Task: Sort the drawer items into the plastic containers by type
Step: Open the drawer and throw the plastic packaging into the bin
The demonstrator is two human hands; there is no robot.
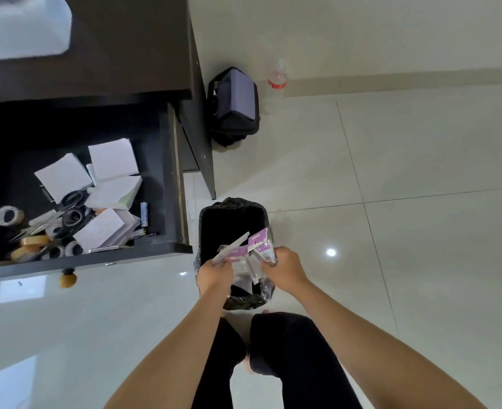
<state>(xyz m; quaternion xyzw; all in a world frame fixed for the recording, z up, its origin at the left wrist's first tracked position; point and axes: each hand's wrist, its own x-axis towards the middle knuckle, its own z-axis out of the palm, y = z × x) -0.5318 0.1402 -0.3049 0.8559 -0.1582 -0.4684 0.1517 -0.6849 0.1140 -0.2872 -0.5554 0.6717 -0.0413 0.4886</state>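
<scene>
1. Both hands are out over the black-lined waste bin (232, 219), which stands on the pale tiled floor (391, 172) just right of the open drawer (167, 178).
2. Left hand (214, 274) is closed around a bunch of clear plastic packets with purple header cards (238, 256), fingers curled onto the near edge of the bundle.
3. Right hand (285, 267) is pinched on another purple-topped packet (261, 242), lifting it slightly away from the rest, right above the bin's mouth.
4. In the drawer, plenty is unsorted: white paper pads (112, 160) at the back, black-handled scissors (72, 208) across the middle, a blue battery (144, 214) by the right wall.
5. Front-left corner of the drawer holds rolls of tape (33, 242), brownish ones, plus a pale roll (8, 215) farther left.
6. A dark bag (235, 104) sits on the floor against the desk (111, 48) side, with a clear bottle with a red label (277, 76) just beside it.
7. The person's dark-clad legs (288, 349) are directly beneath, close to the bin.
</scene>
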